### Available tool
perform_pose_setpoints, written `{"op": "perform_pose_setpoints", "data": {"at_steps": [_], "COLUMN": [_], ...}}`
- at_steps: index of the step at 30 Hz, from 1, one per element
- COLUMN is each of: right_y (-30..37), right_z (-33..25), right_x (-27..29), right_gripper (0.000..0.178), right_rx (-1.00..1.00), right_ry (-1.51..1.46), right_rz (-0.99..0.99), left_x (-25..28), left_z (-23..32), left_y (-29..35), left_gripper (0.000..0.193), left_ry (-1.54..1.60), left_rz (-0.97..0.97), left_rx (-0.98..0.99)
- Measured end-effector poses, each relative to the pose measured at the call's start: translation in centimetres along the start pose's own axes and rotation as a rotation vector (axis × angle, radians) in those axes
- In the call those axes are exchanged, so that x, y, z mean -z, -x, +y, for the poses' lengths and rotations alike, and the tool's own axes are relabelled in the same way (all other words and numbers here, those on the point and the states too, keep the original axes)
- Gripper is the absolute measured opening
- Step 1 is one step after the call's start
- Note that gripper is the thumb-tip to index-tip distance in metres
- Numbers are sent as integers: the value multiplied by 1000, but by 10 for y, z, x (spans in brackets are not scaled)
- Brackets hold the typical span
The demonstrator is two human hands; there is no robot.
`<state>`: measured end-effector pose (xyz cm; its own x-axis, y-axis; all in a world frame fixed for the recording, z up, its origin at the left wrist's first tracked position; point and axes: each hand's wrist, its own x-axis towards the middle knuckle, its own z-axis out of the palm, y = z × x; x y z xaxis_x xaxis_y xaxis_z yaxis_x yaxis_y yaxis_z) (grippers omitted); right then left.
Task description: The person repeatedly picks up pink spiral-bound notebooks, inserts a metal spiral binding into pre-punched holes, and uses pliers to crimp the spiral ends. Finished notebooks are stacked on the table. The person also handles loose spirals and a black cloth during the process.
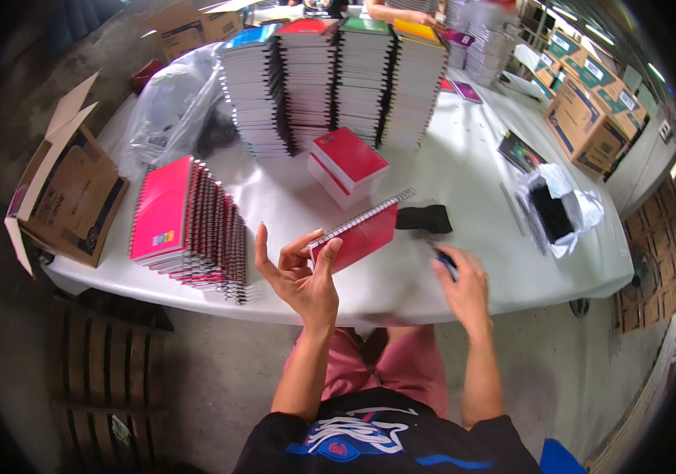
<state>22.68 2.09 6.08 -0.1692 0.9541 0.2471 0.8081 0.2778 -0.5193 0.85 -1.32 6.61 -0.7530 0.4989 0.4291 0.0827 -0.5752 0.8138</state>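
My left hand (310, 288) pinches a red spiral notebook (368, 235) by its left end, thumb on the cover, and holds it tilted above the table. A loose length of its coil sticks out past the upper right corner. Closed around a small hand tool with a dark blue handle (448, 265) is my right hand (466, 291); the tool's tip is blurred and apart from the notebook. A black strip (425, 219) lies on the table just beyond the tool. Behind the held notebook sits a short pile of red-covered books (350, 156).
Tall notebook stacks in blue (255, 95), red (308, 87), green (364, 87) and yellow (417, 87) stand at the back. A fanned red notebook pile (165, 209) is left, near an open carton (77, 193). A white plastic wrapper (587, 209) lies right.
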Motion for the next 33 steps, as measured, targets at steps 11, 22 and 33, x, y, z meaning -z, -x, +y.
{"op": "perform_pose_setpoints", "data": {"at_steps": [11,22,33], "right_y": [-26,-114,-164], "right_z": [-77,-252,-368], "right_x": [-19,-7,-36], "right_gripper": [42,28,31], "right_rx": [38,162,1283], "right_ry": [-1464,-1648,-595], "right_rz": [-157,-486,-418], "left_x": [7,103,134], "left_z": [36,114,73], "left_y": [-4,-89,-113], "left_gripper": [53,48,60], "left_ry": [223,-477,-263], "left_rz": [-61,322,100], "left_rx": [42,-536,-135]}}
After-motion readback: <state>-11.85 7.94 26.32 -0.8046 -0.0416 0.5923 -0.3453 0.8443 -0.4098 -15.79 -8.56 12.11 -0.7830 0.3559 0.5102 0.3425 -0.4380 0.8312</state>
